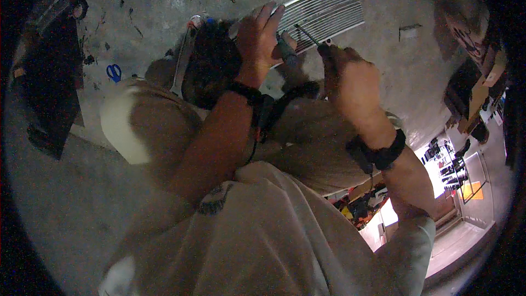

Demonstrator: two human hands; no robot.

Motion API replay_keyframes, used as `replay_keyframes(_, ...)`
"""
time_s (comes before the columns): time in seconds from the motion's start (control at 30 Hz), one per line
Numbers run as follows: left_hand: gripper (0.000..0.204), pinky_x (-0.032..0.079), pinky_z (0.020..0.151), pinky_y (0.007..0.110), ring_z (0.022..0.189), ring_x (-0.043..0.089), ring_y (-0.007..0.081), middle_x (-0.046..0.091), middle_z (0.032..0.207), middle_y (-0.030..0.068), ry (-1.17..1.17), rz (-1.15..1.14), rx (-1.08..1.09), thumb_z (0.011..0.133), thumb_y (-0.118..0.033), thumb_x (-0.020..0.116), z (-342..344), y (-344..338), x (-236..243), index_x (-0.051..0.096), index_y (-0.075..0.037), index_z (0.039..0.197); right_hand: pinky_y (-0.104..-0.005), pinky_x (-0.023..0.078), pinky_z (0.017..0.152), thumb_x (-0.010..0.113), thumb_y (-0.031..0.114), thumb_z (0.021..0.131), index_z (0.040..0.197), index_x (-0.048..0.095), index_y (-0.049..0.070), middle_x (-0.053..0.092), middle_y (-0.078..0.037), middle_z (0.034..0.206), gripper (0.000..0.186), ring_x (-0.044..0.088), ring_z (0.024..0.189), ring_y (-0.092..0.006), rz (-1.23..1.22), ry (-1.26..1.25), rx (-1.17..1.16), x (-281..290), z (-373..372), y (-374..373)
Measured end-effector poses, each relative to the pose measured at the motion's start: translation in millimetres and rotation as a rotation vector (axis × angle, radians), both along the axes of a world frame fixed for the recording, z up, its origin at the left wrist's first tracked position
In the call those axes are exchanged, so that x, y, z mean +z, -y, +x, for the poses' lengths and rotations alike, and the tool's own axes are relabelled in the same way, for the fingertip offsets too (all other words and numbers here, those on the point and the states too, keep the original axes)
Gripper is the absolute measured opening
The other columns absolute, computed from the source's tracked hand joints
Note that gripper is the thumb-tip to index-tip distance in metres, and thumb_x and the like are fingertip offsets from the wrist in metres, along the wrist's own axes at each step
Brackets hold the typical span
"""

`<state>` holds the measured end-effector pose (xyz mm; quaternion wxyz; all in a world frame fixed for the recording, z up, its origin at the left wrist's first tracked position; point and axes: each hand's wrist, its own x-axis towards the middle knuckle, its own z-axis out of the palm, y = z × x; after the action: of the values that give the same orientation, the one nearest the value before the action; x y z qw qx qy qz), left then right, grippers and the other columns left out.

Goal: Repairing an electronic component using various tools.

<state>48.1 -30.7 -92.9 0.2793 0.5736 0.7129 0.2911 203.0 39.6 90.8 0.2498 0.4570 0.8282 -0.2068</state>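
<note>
Ribbed metal panel (329, 8) on dim, dark-flecked grey floor (175, 0)

A thin-shafted tool (312, 37) slants over a ribbed silvery panel (327, 6).

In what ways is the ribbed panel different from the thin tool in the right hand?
The ribbed panel is broad; the thin tool is slender. The panel shows many parallel ridges, while the tool's shaft looks plain. The right hand grips the tool; the left hand lies against the panel. Both look greyish and metallic.
</note>
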Motion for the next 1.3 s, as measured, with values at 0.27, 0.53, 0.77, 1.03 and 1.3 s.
replay_keyframes(0.27, 0.065, 0.052, 0.095, 0.049, 0.112, 0.063, 0.0394, 0.063, 0.132, 0.0177, -0.031, 0.021, -0.068, 0.070, -0.036, 0.067, -6, -6, 7, 0.068, -0.005, 0.127, -0.0436, 0.055, 0.073, 0.068, 0.022, 0.092, 0.109, 0.072, 0.000, 0.073, -0.023, 0.088, 0.028, 0.071, 0.083, -0.0408, -0.091, -0.111, -0.555, -9, 6, -17)
replay_keyframes(0.53, 0.067, 0.053, 0.091, 0.050, 0.108, 0.064, 0.0382, 0.064, 0.131, 0.0159, -0.096, -0.122, -0.051, 0.069, -0.037, 0.069, 0, -4, 5, 0.068, -0.008, 0.129, -0.0408, 0.057, 0.063, 0.065, 0.011, 0.084, 0.132, 0.061, 0.007, 0.063, -0.011, 0.092, 0.049, 0.069, 0.082, -0.0271, 0.177, -0.055, 0.362, 3, 28, -1)
replay_keyframes(0.77, 0.066, 0.053, 0.093, 0.049, 0.107, 0.064, 0.0386, 0.064, 0.130, 0.0159, -0.085, -0.145, -0.044, 0.070, -0.041, 0.067, 1, -1, -4, 0.068, -0.008, 0.128, -0.0424, 0.057, 0.063, 0.064, 0.015, 0.088, 0.130, 0.065, 0.006, 0.067, -0.013, 0.090, 0.043, 0.070, 0.078, -0.0296, 0.113, -0.013, 0.365, 3, 11, -6)
replay_keyframes(1.03, 0.067, 0.052, 0.093, 0.049, 0.110, 0.064, 0.0374, 0.064, 0.131, 0.0150, -0.074, -0.090, -0.040, 0.070, -0.041, 0.066, 0, 0, 2, 0.068, -0.008, 0.128, -0.0421, 0.057, 0.074, 0.068, 0.020, 0.090, 0.108, 0.073, 0.000, 0.074, -0.022, 0.089, 0.027, 0.073, 0.080, -0.0379, -0.072, -0.105, -0.534, -16, 9, -21)
replay_keyframes(1.3, 0.067, 0.054, 0.086, 0.048, 0.101, 0.067, 0.0393, 0.067, 0.123, 0.0176, -0.087, -0.024, -0.034, 0.067, -0.036, 0.066, -2, -6, 8, 0.068, -0.007, 0.128, -0.0425, 0.057, 0.070, 0.065, 0.013, 0.086, 0.130, 0.062, 0.004, 0.066, -0.017, 0.101, 0.045, 0.070, 0.088, -0.0307, 0.086, -0.032, 0.216, 9, 18, -11)
